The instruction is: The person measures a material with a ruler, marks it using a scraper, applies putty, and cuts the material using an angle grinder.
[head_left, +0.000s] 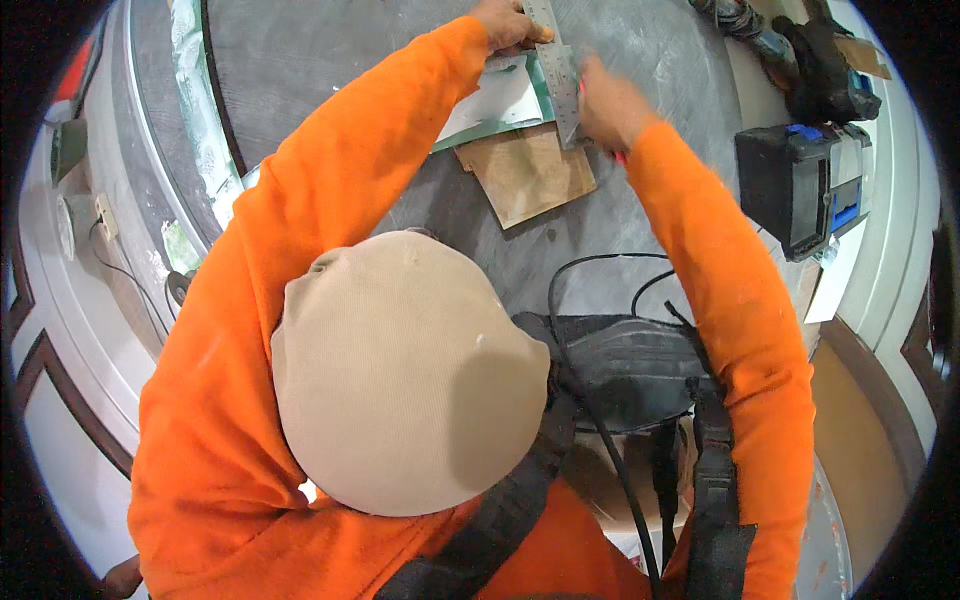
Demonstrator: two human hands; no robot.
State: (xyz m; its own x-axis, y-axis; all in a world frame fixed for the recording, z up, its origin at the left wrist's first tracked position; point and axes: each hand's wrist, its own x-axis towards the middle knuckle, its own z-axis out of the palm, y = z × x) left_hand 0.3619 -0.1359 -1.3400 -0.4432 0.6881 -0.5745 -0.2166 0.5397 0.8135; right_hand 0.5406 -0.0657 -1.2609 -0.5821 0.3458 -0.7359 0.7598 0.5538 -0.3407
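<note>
At the far side of the grey table, my left hand (508, 25) is closed at a metal ruler (558, 75), its fingers pressing the ruler's edge. The ruler lies along the right edge of a green-edged sheet with a white face (512, 98). Under the sheet's near edge rests a brown wooden board (530, 175). On the ruler's right side, my right hand (612, 108) is closed around a red tool, smeared by motion. Only bits of red show at the fingers, so its kind cannot be made out. Orange sleeves cover both forearms.
A black and blue case (795, 185) stands at the table's right, with dark tools (825, 70) beyond it. A white-smeared strip (205, 110) lies at the left. One black cable (590, 400) loops over a black bag (630, 365) near me. A beige cap (410, 375) blocks the lower middle.
</note>
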